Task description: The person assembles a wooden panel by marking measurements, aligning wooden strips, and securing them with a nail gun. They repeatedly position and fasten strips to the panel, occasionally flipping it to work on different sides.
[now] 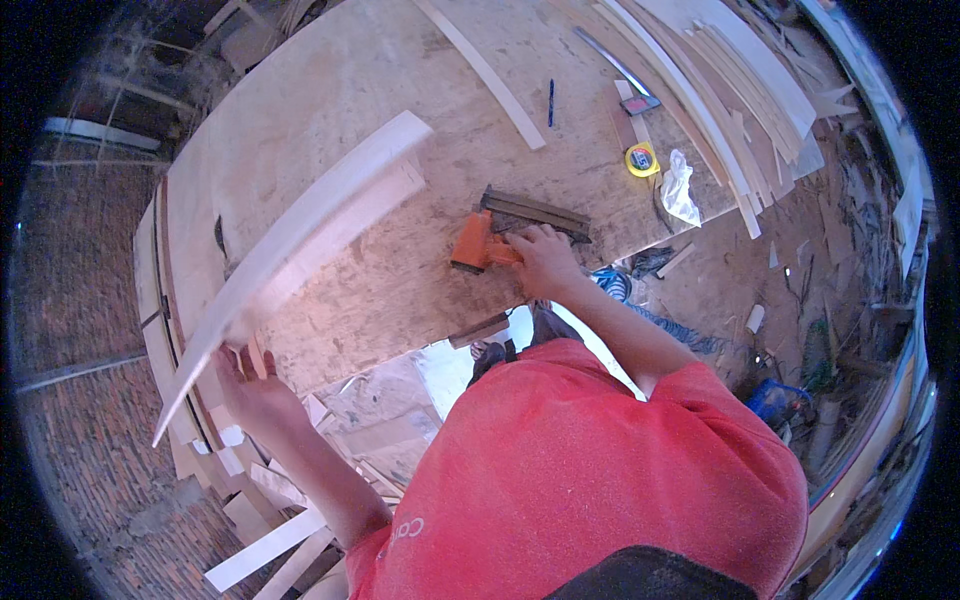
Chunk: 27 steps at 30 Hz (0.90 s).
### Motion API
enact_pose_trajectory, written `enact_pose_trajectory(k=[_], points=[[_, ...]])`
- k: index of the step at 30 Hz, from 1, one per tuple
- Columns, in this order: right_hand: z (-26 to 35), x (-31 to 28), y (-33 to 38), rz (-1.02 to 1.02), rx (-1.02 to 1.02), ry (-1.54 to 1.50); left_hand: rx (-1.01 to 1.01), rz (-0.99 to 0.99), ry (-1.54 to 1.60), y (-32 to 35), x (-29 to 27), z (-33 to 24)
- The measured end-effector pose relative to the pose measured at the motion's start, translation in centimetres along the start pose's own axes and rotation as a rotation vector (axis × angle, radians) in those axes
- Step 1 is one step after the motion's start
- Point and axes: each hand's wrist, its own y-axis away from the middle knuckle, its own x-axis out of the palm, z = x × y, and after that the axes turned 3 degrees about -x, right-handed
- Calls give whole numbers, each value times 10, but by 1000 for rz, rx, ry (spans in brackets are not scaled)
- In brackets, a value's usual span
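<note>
packages: 1 clear crumpled plastic bag [679, 187] | spot: workbench [330, 90] right edge

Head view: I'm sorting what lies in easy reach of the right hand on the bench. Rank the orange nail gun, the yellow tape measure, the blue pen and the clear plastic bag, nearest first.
From the right hand:
1. Orange nail gun, under the hand, on its left.
2. Clear plastic bag, to the right near the bench edge.
3. Yellow tape measure, just beyond the bag; these two are nearly too close to call.
4. Blue pen, farthest, up the bench.

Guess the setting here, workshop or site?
Most likely a woodworking shop. A big plywood workbench carries stacked wood strips and a yellow tape measure. The right hand rests on an orange nail gun; the left hand holds a wooden board piece.
</note>
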Motion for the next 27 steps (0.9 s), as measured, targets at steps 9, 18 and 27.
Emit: enact_pose_trajectory(k=[9,18,27], points=[[-141,-60,0,-141,496,-117,-210,-153,217,60,-47,55],[-224,-88,-23,-47,424,467,-528,-392,471,68,-126,194],[-240,-76,-44,64,482,475,-665,-404,462,63,-116,234]])
